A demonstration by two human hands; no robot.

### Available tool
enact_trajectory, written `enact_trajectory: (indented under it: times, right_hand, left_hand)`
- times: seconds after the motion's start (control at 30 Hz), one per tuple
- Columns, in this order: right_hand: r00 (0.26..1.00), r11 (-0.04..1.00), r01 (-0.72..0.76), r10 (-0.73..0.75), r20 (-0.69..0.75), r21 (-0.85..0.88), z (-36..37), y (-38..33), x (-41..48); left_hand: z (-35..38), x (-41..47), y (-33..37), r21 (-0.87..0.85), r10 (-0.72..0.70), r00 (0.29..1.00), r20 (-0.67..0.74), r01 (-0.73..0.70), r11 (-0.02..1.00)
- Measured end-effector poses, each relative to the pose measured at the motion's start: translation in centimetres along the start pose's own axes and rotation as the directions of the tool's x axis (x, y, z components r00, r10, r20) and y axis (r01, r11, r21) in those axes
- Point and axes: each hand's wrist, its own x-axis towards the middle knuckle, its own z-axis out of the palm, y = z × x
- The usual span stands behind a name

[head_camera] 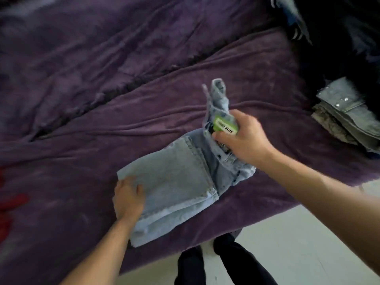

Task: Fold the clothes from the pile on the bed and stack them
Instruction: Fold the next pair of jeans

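**A:** Where's the jeans rn?

**B:** On the bed [102,99], near the edge, right in front of me. The light-blue jeans [174,182] are already folded down to a short packet. Long axis runs near-left to far-right.

**A:** Hands?

**B:** My left hand [128,194] lies flat on the near-left end, fingers fairly straight, pinning it, not gripping. My right hand [242,138] has its fingers curled round the waist end w/ the green tag [225,125] and holds that end up off the bed.

**A:** So which way does the next fold go?

**B:** Along that axis, I reckon. The raised end is far-right of the flat part, so it should come over twd my left hand. Left's job: stop the packet sliding.

**A:** And the stack?

**B:** The folded stack [345,114] sits at the right, well apart from the jeans, beyond my right hand. Right hand's nearer, so prob. it leads the carry. The pile [339,27] is far right, dark and blurred, so I can't tell what's in it.
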Motion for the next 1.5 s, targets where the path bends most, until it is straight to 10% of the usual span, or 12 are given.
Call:
enact_trajectory:
  times: [0.37, 0.5, 0.63, 0.7, 0.87, 1.07, 1.5]
  right_hand:
    - [0.739, 0.920, 0.289, -0.039, 0.673, -0.264, 24.1, -2.0, -7.1]
    - [0.907, 0.841, 0.413, -0.346, 0.239, -0.350, 22.3, 2.0, -4.5]
    - [0.988, 0.832, 0.104, -0.147, -0.036, -0.545, 19.0, 4.2, 1.4]
    - [0.999, 0.823, -0.004, -0.023, -0.041, -0.568, 18.1, 4.4, 4.1]
    - [0.978, 0.750, 0.029, 0.116, 0.174, -0.661, 18.5, 5.0, 7.3]
    - [0.993, 0.785, -0.039, 0.097, 0.061, -0.619, 17.9, 4.5, 3.5]
    - [0.957, 0.870, -0.270, 0.194, -0.215, -0.414, 3.8, 3.0, -10.6]
  left_hand:
    - [-6.7, 2.0, -13.2, -0.133, -0.267, 0.951, -0.158, 0.248, 0.960]
    - [-4.2, 2.4, -9.9, -0.092, 0.065, 0.975, -0.214, -0.086, 0.992]
    - [-0.9, 3.3, -6.2, -0.209, 0.027, 0.999, -0.029, -0.033, 0.977]
    - [0.3, 4.7, -5.9, -0.236, -0.034, 0.998, 0.049, 0.045, 0.971]
    - [1.7, 9.5, -6.6, 0.042, 0.256, 0.930, 0.262, -0.276, 0.960]
    - [-0.6, 9.7, -4.5, 0.124, 0.265, 0.853, 0.450, -0.353, 0.927]
    - [-8.8, -1.4, 8.6, 0.080, 0.547, 0.743, 0.386, -0.618, 0.782]
